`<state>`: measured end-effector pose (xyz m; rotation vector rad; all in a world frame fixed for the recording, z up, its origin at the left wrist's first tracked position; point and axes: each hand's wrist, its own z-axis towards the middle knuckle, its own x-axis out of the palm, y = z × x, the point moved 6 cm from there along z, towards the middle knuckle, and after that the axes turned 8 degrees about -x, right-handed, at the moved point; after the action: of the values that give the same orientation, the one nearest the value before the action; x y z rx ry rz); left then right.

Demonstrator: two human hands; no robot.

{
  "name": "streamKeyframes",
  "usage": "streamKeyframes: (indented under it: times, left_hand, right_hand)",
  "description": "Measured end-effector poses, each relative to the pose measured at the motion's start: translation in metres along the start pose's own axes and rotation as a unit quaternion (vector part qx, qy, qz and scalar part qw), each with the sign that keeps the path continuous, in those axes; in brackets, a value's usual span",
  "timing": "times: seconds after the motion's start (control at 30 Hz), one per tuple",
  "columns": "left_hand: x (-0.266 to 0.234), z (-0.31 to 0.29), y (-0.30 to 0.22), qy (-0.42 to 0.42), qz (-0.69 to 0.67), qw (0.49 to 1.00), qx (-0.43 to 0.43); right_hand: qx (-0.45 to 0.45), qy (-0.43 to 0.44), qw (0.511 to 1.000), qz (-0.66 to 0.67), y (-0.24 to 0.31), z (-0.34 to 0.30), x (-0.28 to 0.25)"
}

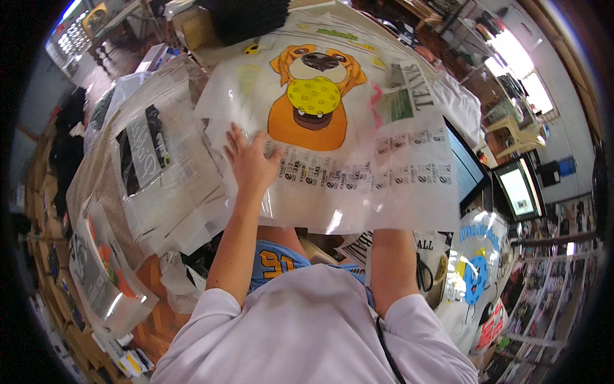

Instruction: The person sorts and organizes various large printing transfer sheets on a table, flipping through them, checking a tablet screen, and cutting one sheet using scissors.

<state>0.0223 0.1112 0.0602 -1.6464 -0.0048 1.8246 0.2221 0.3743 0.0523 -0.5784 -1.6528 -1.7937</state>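
A large clear film sheet [307, 198], printed with a dog with a yellow ball in its mouth [313, 96] and rows of small black labels [326, 174], spreads in front of me. My left hand [251, 160] lies on its left part, fingers spread and holding nothing. From the lower right, my right forearm [393, 256] runs under the sheet's near edge. My right hand is hidden beneath the film, so its fingers do not show. Other printing, a green block [401, 96] and a pink squiggle [376, 105], shows at the sheet's right.
A pile of clear printed films [173, 185] sits to the left, with another printed sheet [105, 269] lower down. Two lit screens, a nearer one [465, 166] and a monitor [519, 185], stand right. A dark furry item [246, 19] is at the back. Shelves [543, 294] line the right.
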Motion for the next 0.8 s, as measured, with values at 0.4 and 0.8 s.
streamKeyframes:
  times: [0.4, 0.8]
  left_hand:
    - [-0.028, -0.074, -0.050, 0.044, -0.296, 0.927, 0.225]
    - [-0.018, -0.230, -0.148, 0.257, -0.267, 0.814, 0.447]
  right_hand:
    - [-0.280, -0.041, 0.926, -0.249, 0.094, 0.018, 0.036]
    - [-0.060, 0.077, 0.527, -0.844, 0.354, -0.186, -0.171]
